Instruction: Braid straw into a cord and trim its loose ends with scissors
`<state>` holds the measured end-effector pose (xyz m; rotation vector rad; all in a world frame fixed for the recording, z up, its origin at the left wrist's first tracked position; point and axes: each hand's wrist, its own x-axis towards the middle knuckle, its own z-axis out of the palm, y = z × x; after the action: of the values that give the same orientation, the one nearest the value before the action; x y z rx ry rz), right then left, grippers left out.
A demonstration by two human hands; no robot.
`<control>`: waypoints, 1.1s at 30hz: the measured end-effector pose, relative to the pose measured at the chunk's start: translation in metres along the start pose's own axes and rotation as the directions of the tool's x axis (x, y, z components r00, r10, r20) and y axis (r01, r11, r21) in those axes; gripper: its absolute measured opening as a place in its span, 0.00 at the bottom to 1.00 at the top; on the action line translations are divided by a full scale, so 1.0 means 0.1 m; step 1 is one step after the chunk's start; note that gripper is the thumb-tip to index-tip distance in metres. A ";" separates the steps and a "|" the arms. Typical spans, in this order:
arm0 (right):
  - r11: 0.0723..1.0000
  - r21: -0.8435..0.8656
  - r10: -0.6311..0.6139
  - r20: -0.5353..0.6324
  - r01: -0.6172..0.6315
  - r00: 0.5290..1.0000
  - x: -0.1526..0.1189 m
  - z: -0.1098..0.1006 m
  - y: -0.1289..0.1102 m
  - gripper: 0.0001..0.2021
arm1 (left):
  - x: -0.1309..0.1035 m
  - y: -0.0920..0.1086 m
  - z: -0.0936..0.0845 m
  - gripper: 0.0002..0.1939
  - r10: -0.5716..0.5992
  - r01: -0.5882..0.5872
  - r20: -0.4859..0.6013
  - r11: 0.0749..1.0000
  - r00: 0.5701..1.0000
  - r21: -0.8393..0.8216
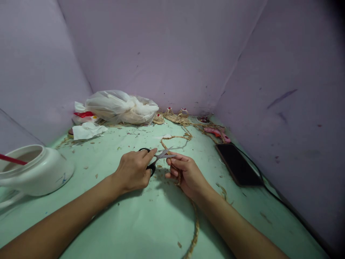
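My left hand (134,169) is closed around the black handles of a pair of scissors (162,155). Their metal blades are parted and point right, with the tips by the fingers of the other hand. Between the thumb and fingers of my right hand (190,174) is a braided straw cord (196,223). From that hand one length runs down to the near edge of the picture. Another stretch of it curves up and away toward the back of the table. Whether the blades touch the cord I cannot tell.
A white pot (58,169) with a red stick stands at left. A plastic bag (121,108) and a crumpled tissue (88,131) lie behind. Straw pieces with red beads (176,117) sit by the wall. At right are a pink glue gun (215,132) and a cabled phone (237,163).
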<state>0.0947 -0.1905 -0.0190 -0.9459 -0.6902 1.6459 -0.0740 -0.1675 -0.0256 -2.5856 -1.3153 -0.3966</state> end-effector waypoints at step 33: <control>0.999 0.007 -0.033 0.027 0.033 0.999 0.00 0.02 0.18 0.13 | 0.08 0.38 -0.09 0.25 -0.411 0.402 0.440 -0.179 0.798 -0.898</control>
<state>0.0839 -0.1955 -0.0331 -0.9049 -0.7147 1.6332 -0.0396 -0.1860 -0.0167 -2.6862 -2.5541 -2.3631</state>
